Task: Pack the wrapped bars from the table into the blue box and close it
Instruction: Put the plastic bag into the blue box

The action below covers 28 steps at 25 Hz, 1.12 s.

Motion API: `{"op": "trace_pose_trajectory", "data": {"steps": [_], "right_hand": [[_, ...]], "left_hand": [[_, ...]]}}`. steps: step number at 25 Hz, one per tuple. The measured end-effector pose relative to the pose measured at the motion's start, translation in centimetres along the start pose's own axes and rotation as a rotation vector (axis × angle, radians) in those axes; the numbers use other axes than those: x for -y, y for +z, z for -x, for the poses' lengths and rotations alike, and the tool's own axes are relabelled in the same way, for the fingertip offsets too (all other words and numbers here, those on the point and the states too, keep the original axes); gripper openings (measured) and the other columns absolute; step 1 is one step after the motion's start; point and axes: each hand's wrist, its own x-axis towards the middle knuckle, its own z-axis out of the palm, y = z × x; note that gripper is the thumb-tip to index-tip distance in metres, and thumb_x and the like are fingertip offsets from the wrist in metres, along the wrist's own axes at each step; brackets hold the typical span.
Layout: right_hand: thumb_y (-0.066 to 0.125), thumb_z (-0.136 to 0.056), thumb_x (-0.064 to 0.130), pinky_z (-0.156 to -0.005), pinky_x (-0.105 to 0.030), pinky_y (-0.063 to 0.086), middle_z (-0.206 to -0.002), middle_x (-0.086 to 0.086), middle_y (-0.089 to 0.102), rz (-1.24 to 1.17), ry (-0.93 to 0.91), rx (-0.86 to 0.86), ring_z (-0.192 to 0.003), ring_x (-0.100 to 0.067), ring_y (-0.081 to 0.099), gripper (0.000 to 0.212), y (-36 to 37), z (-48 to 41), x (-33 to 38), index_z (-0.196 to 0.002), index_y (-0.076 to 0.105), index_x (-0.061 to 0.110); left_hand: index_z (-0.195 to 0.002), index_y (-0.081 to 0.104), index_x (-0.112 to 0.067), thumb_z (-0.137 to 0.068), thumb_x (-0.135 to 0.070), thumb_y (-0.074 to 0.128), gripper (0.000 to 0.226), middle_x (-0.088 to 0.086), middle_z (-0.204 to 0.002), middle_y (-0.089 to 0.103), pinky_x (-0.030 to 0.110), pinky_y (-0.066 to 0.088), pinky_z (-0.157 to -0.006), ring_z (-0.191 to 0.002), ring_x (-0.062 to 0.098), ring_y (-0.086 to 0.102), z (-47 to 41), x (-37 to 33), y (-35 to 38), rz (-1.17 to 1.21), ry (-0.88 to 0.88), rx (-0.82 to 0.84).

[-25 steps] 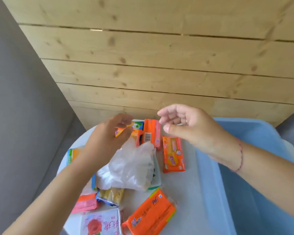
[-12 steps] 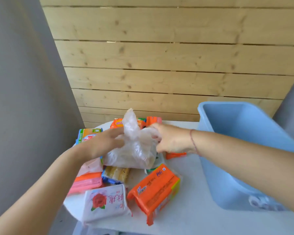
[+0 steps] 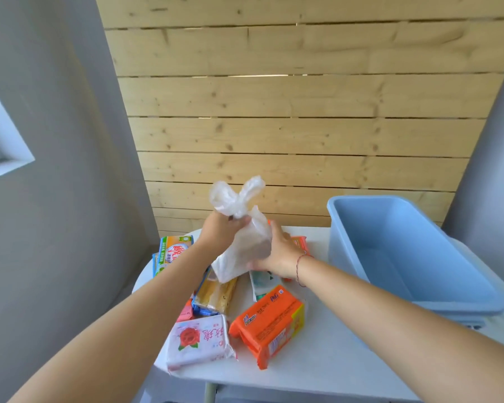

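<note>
Both hands hold a translucent plastic bag lifted above the pile of wrapped bars. My left hand grips the bag's twisted neck, and my right hand presses against its lower right side. Under and around the bag lie several bars: a big orange pack, a white one with a red rose, a yellow one, a green and orange one and a small orange one. The blue box stands open at the right, with nothing visible inside.
The white round table stands against a wooden plank wall, with a grey wall at the left. The table's front edge is close to the rose pack. A pink bar peeks out under my left forearm.
Both hands closed on the plastic bag and raised it off the pile. The view pulled back, so more of the table and the whole box show.
</note>
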Motion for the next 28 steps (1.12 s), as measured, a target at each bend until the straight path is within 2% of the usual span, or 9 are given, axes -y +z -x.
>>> {"op": "trace_pose_trajectory", "data": {"steps": [4,9,14,18,20,22,24,26,28], "right_hand": [[0.083,-0.063,0.035,-0.104,-0.038,0.041,-0.145,-0.010,0.031,0.010,-0.178,-0.141,-0.131,-0.027,0.039,0.111,-5.9,0.1,1.9,-0.147,0.011,0.022],[0.081,-0.069,0.012,-0.102,-0.025,0.047,-0.131,0.004,0.054,-0.027,-0.460,0.079,-0.120,-0.003,0.053,0.080,-18.4,3.1,2.0,-0.133,0.037,0.031],[0.082,-0.068,0.013,-0.090,-0.011,0.047,-0.118,0.015,0.065,0.066,-0.294,0.218,-0.112,0.003,0.059,0.067,-24.9,5.4,-2.8,-0.123,0.049,0.033],[0.088,-0.060,0.025,-0.100,-0.030,0.046,-0.117,0.007,0.066,0.209,-0.181,0.136,-0.112,-0.010,0.060,0.064,-25.9,5.8,-7.3,-0.116,0.058,0.030],[0.089,-0.051,0.034,-0.099,-0.039,0.047,-0.124,0.001,0.054,0.465,-0.046,0.017,-0.115,-0.020,0.054,0.080,-25.6,4.9,-8.7,-0.121,0.051,0.025],[0.088,-0.048,0.039,-0.095,-0.042,0.049,-0.127,-0.001,0.041,0.650,0.127,-0.052,-0.112,-0.025,0.051,0.094,-24.5,3.9,-9.8,-0.127,0.042,0.019],[0.087,-0.049,0.040,-0.091,-0.039,0.050,-0.131,-0.001,0.038,0.736,0.188,-0.056,-0.112,-0.026,0.052,0.098,-22.5,2.8,-10.9,-0.130,0.038,0.016],[0.086,-0.051,0.041,-0.089,-0.039,0.051,-0.133,-0.002,0.038,0.815,0.223,-0.023,-0.111,-0.026,0.054,0.097,-20.3,1.4,-12.1,-0.131,0.037,0.014],[0.086,-0.053,0.039,-0.091,-0.042,0.051,-0.134,-0.003,0.036,0.833,0.254,0.040,-0.114,-0.026,0.053,0.100,-18.5,0.1,-13.3,-0.134,0.034,0.014]], "left_hand": [[-0.063,0.060,-0.016,-0.087,-0.022,0.065,0.025,-0.012,-0.044,0.058,0.006,0.036,-0.039,-0.039,-0.006,0.053,-1.1,-6.6,-0.2,0.175,0.130,0.000],[-0.080,0.064,-0.021,-0.087,-0.022,0.065,0.007,-0.014,-0.063,0.067,0.006,0.045,-0.050,-0.055,-0.008,0.063,-1.5,-16.3,1.7,0.306,0.400,0.138],[-0.100,0.062,-0.010,-0.087,-0.016,0.065,0.014,-0.001,-0.085,0.063,0.010,0.050,-0.061,-0.073,-0.002,0.064,-0.5,-21.2,7.9,0.313,0.473,0.381],[-0.100,0.061,-0.003,-0.085,-0.014,0.068,0.020,0.012,-0.096,0.063,0.031,0.051,-0.083,-0.093,0.023,0.061,-0.1,-21.0,12.9,0.270,0.410,0.408],[-0.106,0.060,0.004,-0.083,-0.013,0.070,0.030,0.018,-0.104,0.064,0.025,0.051,-0.084,-0.098,0.025,0.061,-0.3,-19.6,14.3,0.221,0.387,0.432],[-0.114,0.055,0.007,-0.085,-0.011,0.068,0.036,0.016,-0.107,0.061,0.012,0.049,-0.076,-0.094,0.014,0.059,-0.7,-18.0,14.7,0.227,0.382,0.537],[-0.123,0.050,0.003,-0.091,-0.025,0.061,0.044,0.011,-0.117,0.059,0.017,0.051,-0.088,-0.100,0.008,0.060,-1.5,-16.1,14.5,0.224,0.296,0.554],[-0.138,0.041,-0.010,-0.092,-0.047,0.050,0.060,0.010,-0.144,0.042,0.039,0.038,-0.109,-0.128,0.019,0.046,-3.2,-14.0,14.6,0.034,0.112,0.398],[-0.145,0.030,-0.014,-0.090,-0.053,0.046,0.070,0.006,-0.151,0.031,0.043,0.030,-0.113,-0.135,0.025,0.035,-3.9,-11.8,15.0,-0.038,-0.080,0.393]]}}
